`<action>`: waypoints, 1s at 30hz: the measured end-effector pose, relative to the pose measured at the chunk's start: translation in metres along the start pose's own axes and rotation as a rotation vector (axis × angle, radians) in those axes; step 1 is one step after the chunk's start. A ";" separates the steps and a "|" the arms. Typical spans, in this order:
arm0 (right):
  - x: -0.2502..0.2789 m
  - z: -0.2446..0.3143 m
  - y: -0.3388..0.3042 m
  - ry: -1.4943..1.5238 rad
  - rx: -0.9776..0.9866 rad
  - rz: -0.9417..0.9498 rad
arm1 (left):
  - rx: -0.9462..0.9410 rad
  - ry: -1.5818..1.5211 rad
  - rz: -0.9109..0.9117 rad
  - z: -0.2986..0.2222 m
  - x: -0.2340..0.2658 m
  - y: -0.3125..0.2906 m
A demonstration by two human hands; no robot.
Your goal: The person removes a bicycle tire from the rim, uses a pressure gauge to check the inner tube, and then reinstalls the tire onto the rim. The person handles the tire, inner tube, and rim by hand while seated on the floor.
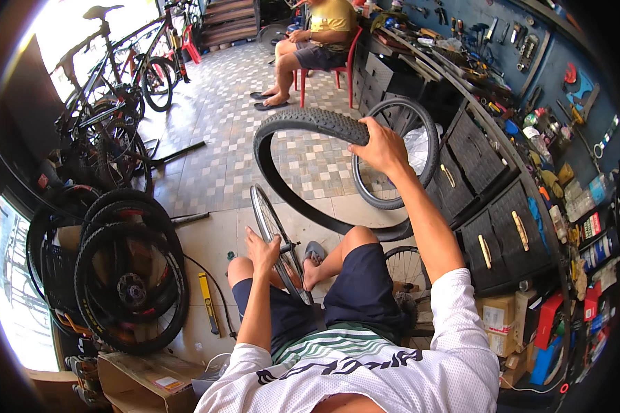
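Note:
I sit with a bare spoked wheel rim (265,213) standing upright between my knees. My left hand (262,251) grips the rim's edge near the hub. My right hand (382,146) is raised ahead and holds a black knobby bicycle tyre (303,120) by its top, the tyre hanging loose above the floor, apart from the rim. My bare foot (312,270) rests beside the rim's lower part.
Stacked wheels with tyres (127,275) lean at my left, bicycles (117,89) behind them. Another wheel (420,124) leans on dark drawers (489,220) under a cluttered workbench at right. A person (310,48) sits on a red chair far ahead. A yellow tool (207,299) lies on the floor.

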State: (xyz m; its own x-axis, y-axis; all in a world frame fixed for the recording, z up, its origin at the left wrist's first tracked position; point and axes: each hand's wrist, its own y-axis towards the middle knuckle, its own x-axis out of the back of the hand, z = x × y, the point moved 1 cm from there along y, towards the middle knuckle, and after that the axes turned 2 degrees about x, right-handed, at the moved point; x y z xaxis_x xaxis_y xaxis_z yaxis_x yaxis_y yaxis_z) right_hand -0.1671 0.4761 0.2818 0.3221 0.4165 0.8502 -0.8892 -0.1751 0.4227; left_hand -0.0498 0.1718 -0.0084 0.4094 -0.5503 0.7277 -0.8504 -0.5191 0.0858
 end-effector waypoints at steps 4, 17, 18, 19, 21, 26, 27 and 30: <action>0.004 0.016 0.014 -0.028 0.044 -0.073 | 0.059 -0.448 0.127 0.012 -0.016 -0.002; -0.050 0.048 0.022 0.209 -0.080 -0.249 | 0.103 -0.579 -0.010 0.029 -0.020 0.040; -0.065 0.042 0.015 0.192 -0.101 -0.250 | 0.087 -0.546 -0.004 0.018 -0.023 0.039; -0.077 0.034 0.010 0.190 -0.127 -0.253 | 0.072 -0.559 0.006 0.005 -0.027 0.037; -0.111 0.051 0.000 0.267 -0.151 -0.233 | 0.089 -0.619 0.026 0.020 -0.020 0.052; -0.185 0.036 -0.042 0.288 -0.297 -0.074 | 0.120 -0.600 0.074 -0.011 -0.025 0.052; -0.198 0.031 -0.049 0.273 -0.329 -0.032 | 0.070 -0.571 0.028 -0.020 -0.025 0.053; -0.225 0.031 -0.066 0.221 -0.335 0.061 | 0.126 -0.609 0.077 -0.027 -0.022 0.069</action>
State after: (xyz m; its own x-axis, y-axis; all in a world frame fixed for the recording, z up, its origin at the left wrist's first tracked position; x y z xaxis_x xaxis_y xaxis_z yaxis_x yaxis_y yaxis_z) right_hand -0.1706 0.3665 0.0725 0.2204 0.6022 0.7673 -0.9729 0.0795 0.2171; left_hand -0.1263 0.1658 -0.0007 0.4948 -0.8440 0.2070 -0.8547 -0.5157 -0.0597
